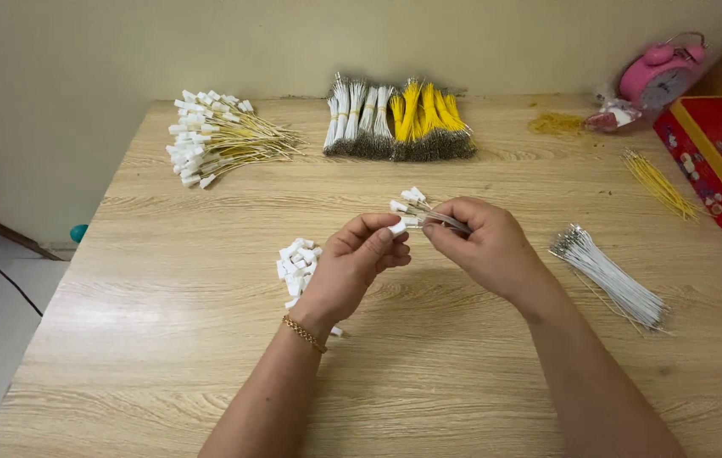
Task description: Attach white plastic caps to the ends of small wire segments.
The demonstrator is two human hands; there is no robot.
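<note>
Left hand (361, 254): your fingertips pinch a small white connector housing (397, 226).
Right hand (484, 242): you grip a thin white wire (446, 221), its end at the housing.
Nearby: loose white housings (295, 265) lie on the surface (429, 373) beside your left wrist; white wires (611, 278) to the right.
Risk: a slanted wire could bend or miss; a loose pinch could drop the housing.

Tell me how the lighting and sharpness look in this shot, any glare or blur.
Head view: soft, even light, no glare on the wooden table; faint shadows under the left hand and right hand; the white connector is small but fairly sharp; slight wide-angle bending at the table edges.
</note>
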